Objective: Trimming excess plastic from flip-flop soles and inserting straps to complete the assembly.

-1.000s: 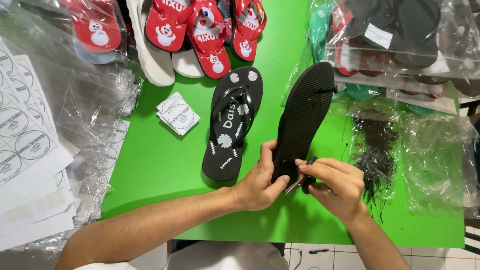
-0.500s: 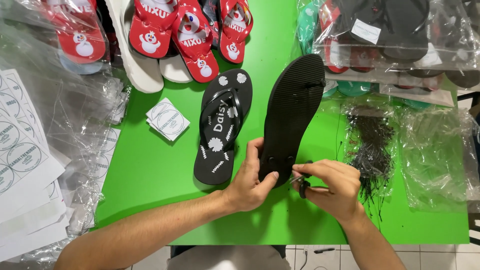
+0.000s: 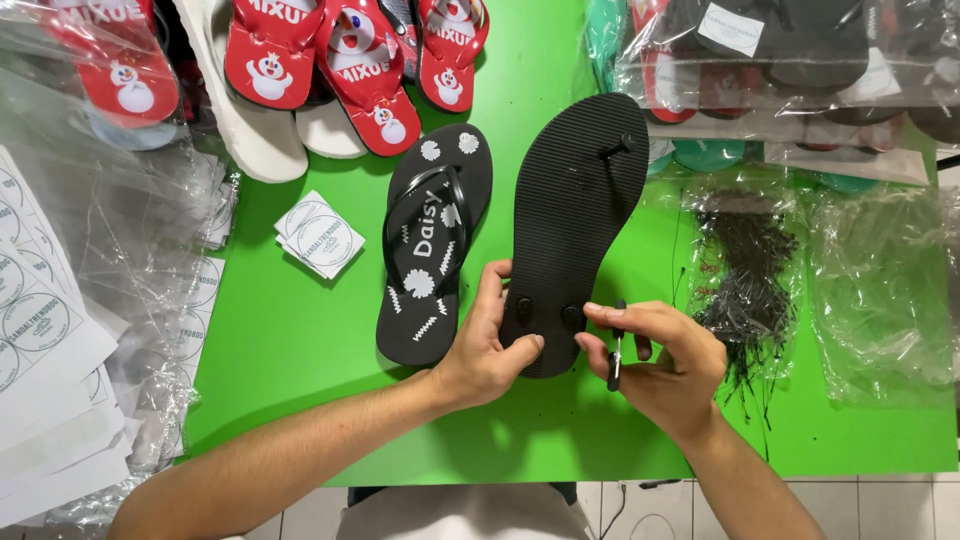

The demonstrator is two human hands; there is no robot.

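Note:
A black flip-flop (image 3: 575, 220) lies sole-up on the green table (image 3: 300, 340), its ribbed underside showing strap plugs near the toe and heel. My left hand (image 3: 488, 345) grips its heel end, thumb pressed on the sole. My right hand (image 3: 655, 360) holds a small black tool (image 3: 616, 350) upright beside the heel's right edge. A second black flip-flop (image 3: 432, 245) with white flower print lies strap-up just to the left.
Red and white printed flip-flops (image 3: 330, 60) crowd the far edge. Round-label stickers (image 3: 320, 235) lie left of centre. Clear plastic bags (image 3: 110, 260) and sticker sheets (image 3: 35, 330) cover the left. Bagged sandals (image 3: 790, 60) and a pile of black tag fasteners (image 3: 745, 270) sit on the right.
The sole-up flip-flop has settled flatter on the table. My right hand has drawn slightly away from the heel with the tool, uncovering the two heel plugs.

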